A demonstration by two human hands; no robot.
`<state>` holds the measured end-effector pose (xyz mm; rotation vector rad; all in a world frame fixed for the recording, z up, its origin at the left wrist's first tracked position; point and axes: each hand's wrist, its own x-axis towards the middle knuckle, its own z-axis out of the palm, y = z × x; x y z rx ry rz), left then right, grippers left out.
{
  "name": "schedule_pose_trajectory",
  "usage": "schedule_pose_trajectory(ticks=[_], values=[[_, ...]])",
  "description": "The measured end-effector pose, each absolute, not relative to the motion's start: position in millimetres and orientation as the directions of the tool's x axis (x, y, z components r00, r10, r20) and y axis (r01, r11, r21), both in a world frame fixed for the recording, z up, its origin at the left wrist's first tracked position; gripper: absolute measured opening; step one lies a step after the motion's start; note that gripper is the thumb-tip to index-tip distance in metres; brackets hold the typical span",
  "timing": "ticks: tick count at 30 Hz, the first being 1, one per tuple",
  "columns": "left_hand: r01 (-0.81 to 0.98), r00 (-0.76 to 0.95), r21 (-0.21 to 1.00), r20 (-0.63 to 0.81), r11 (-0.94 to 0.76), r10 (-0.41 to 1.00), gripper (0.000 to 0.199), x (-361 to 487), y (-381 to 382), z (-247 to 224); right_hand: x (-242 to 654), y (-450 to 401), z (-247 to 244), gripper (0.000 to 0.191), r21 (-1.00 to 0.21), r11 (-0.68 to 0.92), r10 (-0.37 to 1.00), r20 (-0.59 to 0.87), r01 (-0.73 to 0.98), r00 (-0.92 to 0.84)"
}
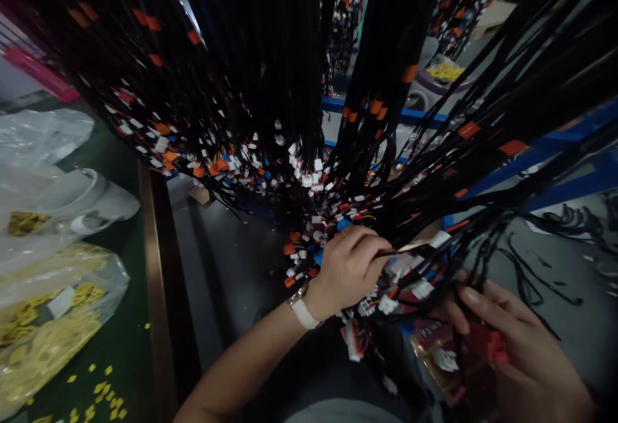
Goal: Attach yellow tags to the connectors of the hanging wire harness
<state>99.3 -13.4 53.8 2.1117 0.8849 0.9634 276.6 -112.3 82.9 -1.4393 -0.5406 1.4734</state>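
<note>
My left hand (350,262), with a white-strapped watch on its wrist, is closed in a pinch on a thin dark cable (386,252) among the hanging bundle. To the right, my right hand (516,339) has its fingers curled round black cables (476,262) of the same wire harness. White connectors (422,289) on cable ends lie between the two hands. A small red piece (497,347) shows against my right fingers; I cannot make out its kind. Below hangs a white connector with orange wires (355,339). A shiny red and gold packet (437,352) is partly hidden under the cables.
Thick black cable bundles (270,56) with orange tags hang all round, ending in many coloured connectors (309,175). Blue frame bars (425,117) stand behind. On the green table (130,268) at left are plastic bags of yellow parts (62,320) and a grey jug (96,194).
</note>
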Motion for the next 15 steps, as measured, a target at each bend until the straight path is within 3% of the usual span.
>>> schedule_pose_trajectory(ticks=[3, 6, 11, 15], values=[[0.176, 0.46, 0.933, 0.203, -0.313, 0.864, 0.013, 98.2, -1.8, 62.0, 274.7, -100.7, 84.7, 0.028, -0.857, -0.404, 0.897, -0.439, -0.321, 0.044], [0.01, 0.448, 1.0, 0.01, -0.016, 0.894, 0.014, 98.0, 11.6, 67.9, 275.2, -94.7, 84.1, 0.036, -0.864, -0.378, 0.921, -0.387, -0.332, -0.04], [-0.284, 0.531, 0.906, -0.126, 0.316, 0.838, 0.014, 90.5, 31.1, 86.3, 275.3, -94.0, 83.4, 0.028, -0.85, -0.379, 0.904, -0.424, -0.367, 0.049], [-0.229, 0.725, 0.823, -0.213, 0.52, 0.655, 0.013, 81.9, 37.1, 107.9, 277.3, -89.7, 77.3, 0.016, -0.874, -0.398, 0.906, -0.423, -0.278, 0.034]])
